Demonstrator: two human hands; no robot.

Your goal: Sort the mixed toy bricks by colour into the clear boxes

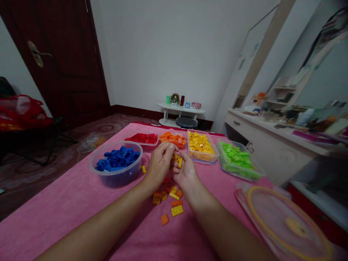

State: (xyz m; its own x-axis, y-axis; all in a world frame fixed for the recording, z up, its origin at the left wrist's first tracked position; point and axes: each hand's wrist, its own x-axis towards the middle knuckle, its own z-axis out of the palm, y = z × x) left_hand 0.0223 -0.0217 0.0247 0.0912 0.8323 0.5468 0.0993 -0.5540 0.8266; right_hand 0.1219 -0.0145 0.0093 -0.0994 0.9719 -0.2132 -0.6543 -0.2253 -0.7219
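My right hand (187, 173) is cupped palm up, its fingers curled around a few small yellow toy bricks (178, 160). Against it, my left hand (160, 161) is closed, with its fingertips bent over toward those bricks; what lies between its fingers is hidden. Below both hands, several loose pieces lie on the pink cloth: a yellow brick (177, 210), an orange tile (164, 219), an orange brick (176, 203) and round yellow pieces (163, 195). Partly behind my left wrist is a red piece (166, 179). One yellow brick (144, 169) lies apart, beside the round tub.
A round tub (116, 178) of blue bricks stands left. Behind my hands are boxes of red bricks (143, 138), orange bricks (172, 138) and yellow bricks (199, 143). Green bricks (236, 156) fill a box at right. Clear lids (288, 223) lie at the near right edge.
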